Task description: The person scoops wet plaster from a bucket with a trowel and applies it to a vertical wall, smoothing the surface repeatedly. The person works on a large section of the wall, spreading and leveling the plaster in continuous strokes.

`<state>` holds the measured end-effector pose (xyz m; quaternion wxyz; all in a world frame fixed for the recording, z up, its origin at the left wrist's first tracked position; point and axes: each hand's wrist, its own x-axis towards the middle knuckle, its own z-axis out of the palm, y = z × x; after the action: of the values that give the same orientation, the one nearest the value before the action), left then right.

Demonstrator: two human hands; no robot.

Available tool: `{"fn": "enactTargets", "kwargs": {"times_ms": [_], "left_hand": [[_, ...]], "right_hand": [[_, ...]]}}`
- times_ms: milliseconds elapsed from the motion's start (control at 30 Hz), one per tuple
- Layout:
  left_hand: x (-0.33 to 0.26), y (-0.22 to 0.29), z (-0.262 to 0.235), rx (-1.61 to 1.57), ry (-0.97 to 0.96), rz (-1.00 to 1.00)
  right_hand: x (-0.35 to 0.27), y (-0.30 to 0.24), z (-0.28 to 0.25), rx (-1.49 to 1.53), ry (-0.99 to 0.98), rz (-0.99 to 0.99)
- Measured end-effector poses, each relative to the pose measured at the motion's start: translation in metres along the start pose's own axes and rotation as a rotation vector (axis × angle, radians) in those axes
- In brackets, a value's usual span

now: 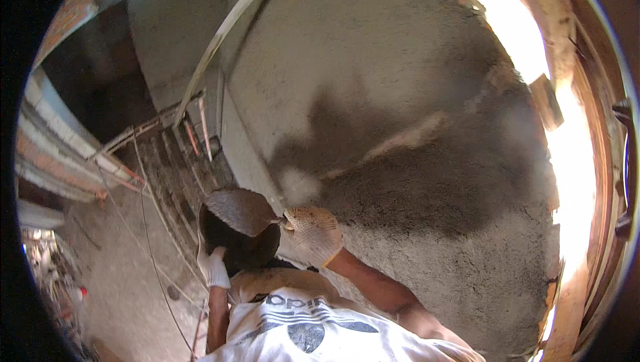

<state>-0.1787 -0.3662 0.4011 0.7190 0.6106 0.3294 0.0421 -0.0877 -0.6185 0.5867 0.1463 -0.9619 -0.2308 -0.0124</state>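
Note:
My right hand [312, 234], in a knit work glove, grips the handle of a trowel [240, 210] whose wide blade is coated in grey mortar. The blade lies over the rim of a dark round pan [250, 250]. My left hand [215, 267], also gloved, holds the pan's left edge close to my chest. In front of me stands a wall [407, 162] covered in grey plaster, darker and wet in the middle and lower part, paler and drier above.
A long pale straightedge [227, 32] leans along the wall's corner at upper left. Wooden scaffold planks and poles [177, 155] lie below at left, above a dusty floor [127, 262]. A sunlit wooden door frame [587, 162] runs down the right.

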Motion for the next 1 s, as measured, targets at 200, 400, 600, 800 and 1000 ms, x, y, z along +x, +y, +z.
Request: {"fn": "enactTargets", "kwargs": {"times_ms": [200, 400, 600, 800, 1000], "left_hand": [[0.009, 0.014, 0.020, -0.207, -0.014, -0.068], [0.004, 0.029, 0.025, -0.241, -0.193, 0.069], [0.019, 0.027, 0.036, -0.181, -0.132, 0.020], [0.016, 0.065, 0.045, 0.013, -0.180, -0.061], [-0.014, 0.133, 0.054, 0.013, -0.222, 0.146]], "right_hand": [[0.076, -0.011, -0.189, 0.504, -0.380, -0.007], [0.078, 0.040, -0.255, 0.728, 0.361, 0.325], [-0.068, 0.016, -0.199, 0.559, 1.078, 0.842], [-0.098, 0.029, -0.075, -0.015, 0.114, 0.604], [-0.039, 0.025, 0.056, -0.149, -0.244, 0.101]]}}
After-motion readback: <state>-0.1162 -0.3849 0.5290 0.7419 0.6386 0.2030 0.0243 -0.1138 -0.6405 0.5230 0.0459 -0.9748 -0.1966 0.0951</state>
